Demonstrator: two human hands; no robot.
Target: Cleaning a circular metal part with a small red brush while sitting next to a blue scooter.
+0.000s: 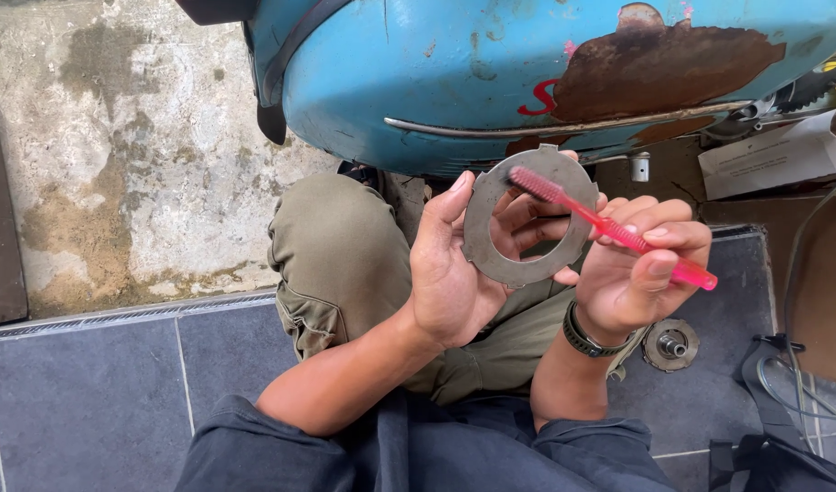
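Metal ring plate [525, 219]: left hand [450, 273] grips its edge, fingers closed. Right hand [641, 264] clasps the pink toothbrush [609, 228]. Keep bristles flat, stroke lightly, rotate the plate progressively.

Left hand [454, 273]: holds grey metal ring plate [527, 219] upright.
Right hand [637, 269]: grips pink toothbrush [609, 226], bristles on plate's top edge.
Behind: rusty blue scooter body [527, 73].
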